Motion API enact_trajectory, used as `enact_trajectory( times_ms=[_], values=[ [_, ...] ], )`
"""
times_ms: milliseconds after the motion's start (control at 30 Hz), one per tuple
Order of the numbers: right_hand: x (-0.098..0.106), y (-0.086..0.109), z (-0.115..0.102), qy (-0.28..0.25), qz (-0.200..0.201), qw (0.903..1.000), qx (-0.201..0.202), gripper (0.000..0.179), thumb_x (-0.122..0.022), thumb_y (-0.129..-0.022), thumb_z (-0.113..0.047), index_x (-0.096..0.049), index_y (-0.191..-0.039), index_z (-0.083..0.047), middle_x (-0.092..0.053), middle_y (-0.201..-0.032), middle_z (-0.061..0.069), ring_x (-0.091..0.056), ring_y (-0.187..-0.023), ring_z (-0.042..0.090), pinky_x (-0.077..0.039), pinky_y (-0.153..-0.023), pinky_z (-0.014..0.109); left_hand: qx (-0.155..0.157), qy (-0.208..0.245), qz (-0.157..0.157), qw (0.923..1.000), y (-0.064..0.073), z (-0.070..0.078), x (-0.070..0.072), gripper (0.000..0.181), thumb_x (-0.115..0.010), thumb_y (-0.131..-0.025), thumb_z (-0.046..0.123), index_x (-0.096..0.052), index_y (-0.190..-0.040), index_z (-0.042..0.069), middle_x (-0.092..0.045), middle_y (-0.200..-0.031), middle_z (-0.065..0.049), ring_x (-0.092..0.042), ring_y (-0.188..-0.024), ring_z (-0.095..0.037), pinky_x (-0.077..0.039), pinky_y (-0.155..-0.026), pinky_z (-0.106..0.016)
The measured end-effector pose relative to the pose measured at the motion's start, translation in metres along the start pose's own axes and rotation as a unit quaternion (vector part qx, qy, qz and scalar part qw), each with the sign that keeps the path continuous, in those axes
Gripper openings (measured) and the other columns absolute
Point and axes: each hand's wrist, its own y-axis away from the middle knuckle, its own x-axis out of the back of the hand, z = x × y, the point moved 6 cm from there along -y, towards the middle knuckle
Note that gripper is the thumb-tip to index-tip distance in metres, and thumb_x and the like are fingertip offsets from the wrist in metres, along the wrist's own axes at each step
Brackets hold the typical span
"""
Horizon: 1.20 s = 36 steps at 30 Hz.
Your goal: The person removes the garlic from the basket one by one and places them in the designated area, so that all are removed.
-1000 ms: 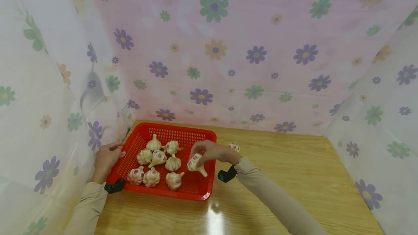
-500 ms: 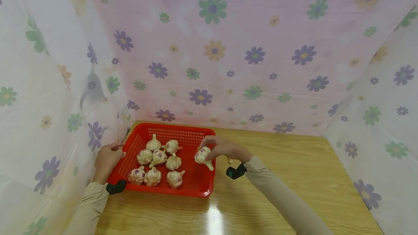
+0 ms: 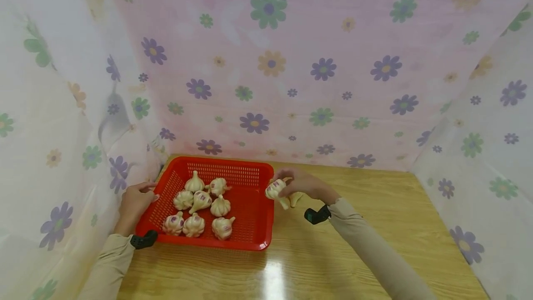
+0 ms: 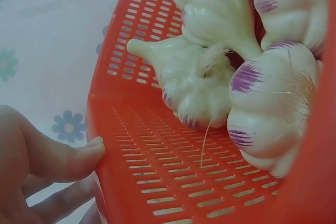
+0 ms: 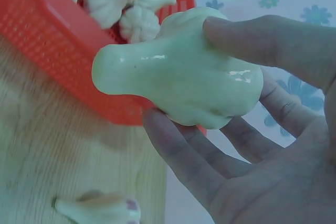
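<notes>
My right hand [image 3: 306, 184] holds a garlic bulb [image 3: 275, 189] just past the right rim of a red plastic basket [image 3: 210, 244]. In the right wrist view, the thumb presses the bulb from above and the fingers curve beneath it, with the thick stem pointing left. Several more garlic bulbs, white with purple streaks, lie in the basket, mostly in its left half. At the basket's left side, my left hand [image 3: 135, 205] grips the rim, thumb tip [image 4: 94, 148] at the edge and fingers on the outer side.
Another garlic bulb [image 5: 102, 209] lies on the wooden table [image 3: 366, 226] to the right of the basket, partly behind my right hand in the head view. Flower-patterned sheets [image 3: 266, 105] hang behind and on both sides.
My right hand has carried the garlic bulb from inside the basket's right part rightward and away from me, out over the rim. The left hand stays at the left rim.
</notes>
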Motion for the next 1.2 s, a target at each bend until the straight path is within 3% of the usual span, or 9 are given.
enact_trajectory(
  times_ms=[133, 267, 400, 500, 867, 1067, 1200],
  values=[
    [0.010, 0.004, 0.007, 0.009, 0.015, 0.9998, -0.005, 0.034, -0.071, -0.080, -0.003, -0.055, -0.110, -0.004, -0.053, -0.114, 0.014, -0.054, -0.093, 0.029, -0.052, -0.078, 0.041, 0.012, 0.060, -0.028, 0.9977, 0.000, -0.002, -0.001, 0.040, -0.056, -0.087, 0.011, -0.059, -0.124, -0.004, -0.055, -0.126, -0.024, -0.056, -0.098, -0.034, -0.043, -0.064, -0.022],
    [0.017, 0.008, 0.012, 0.002, 0.023, 0.9997, 0.002, 0.034, -0.070, -0.081, -0.001, -0.055, -0.111, -0.004, -0.051, -0.119, 0.014, -0.056, -0.089, 0.029, -0.051, -0.080, 0.048, 0.027, 0.124, -0.060, 0.9901, 0.000, -0.005, -0.003, 0.043, -0.055, -0.090, 0.009, -0.052, -0.130, -0.007, -0.039, -0.142, -0.023, -0.047, -0.114, -0.036, -0.045, -0.067, -0.014],
    [0.023, 0.011, 0.015, 0.011, 0.038, 0.9992, 0.006, 0.034, -0.070, -0.081, -0.001, -0.055, -0.111, -0.004, -0.051, -0.121, 0.014, -0.056, -0.089, 0.030, -0.052, -0.078, 0.046, 0.048, 0.150, -0.069, 0.9851, 0.000, -0.010, -0.005, 0.045, -0.054, -0.091, 0.009, -0.049, -0.133, -0.007, -0.044, -0.137, -0.027, -0.055, -0.093, -0.026, -0.051, -0.063, -0.020],
    [0.028, 0.013, 0.018, 0.018, 0.051, 0.9985, 0.007, 0.033, -0.071, -0.080, -0.001, -0.055, -0.109, -0.003, -0.051, -0.122, 0.014, -0.055, -0.091, 0.030, -0.052, -0.077, 0.043, 0.061, 0.158, -0.071, 0.9831, 0.000, -0.012, -0.006, 0.046, -0.055, -0.090, 0.010, -0.049, -0.133, -0.006, -0.046, -0.132, -0.029, -0.054, -0.081, -0.016, -0.053, -0.063, -0.024],
    [0.042, 0.022, 0.026, 0.017, 0.077, 0.9967, 0.016, 0.034, -0.071, -0.081, -0.004, -0.055, -0.111, -0.002, -0.050, -0.123, 0.015, -0.054, -0.100, 0.031, -0.048, -0.085, 0.052, 0.076, 0.156, -0.070, 0.9823, -0.002, -0.013, -0.005, 0.046, -0.055, -0.089, 0.010, -0.050, -0.133, -0.005, -0.058, -0.110, -0.019, -0.055, -0.074, -0.013, -0.053, -0.061, -0.027],
    [0.050, 0.026, 0.032, 0.025, 0.097, 0.9948, 0.020, 0.035, -0.071, -0.081, -0.003, -0.055, -0.112, -0.004, -0.050, -0.123, 0.014, -0.048, -0.112, 0.035, -0.051, -0.081, 0.045, 0.081, 0.163, -0.075, 0.9803, -0.002, -0.015, -0.006, 0.048, -0.057, -0.089, 0.010, -0.049, -0.134, -0.004, -0.058, -0.110, -0.018, -0.057, -0.075, -0.015, -0.054, -0.063, -0.028],
    [0.053, 0.028, 0.038, 0.019, 0.106, 0.9940, 0.019, 0.035, -0.070, -0.081, 0.000, -0.055, -0.112, -0.002, -0.051, -0.120, 0.015, -0.048, -0.111, 0.035, -0.051, -0.079, 0.044, 0.081, 0.168, -0.078, 0.9794, -0.002, -0.015, -0.006, 0.048, -0.058, -0.089, 0.010, -0.049, -0.134, -0.004, -0.061, -0.105, -0.013, -0.057, -0.074, -0.013, -0.054, -0.063, -0.027]
  ],
)
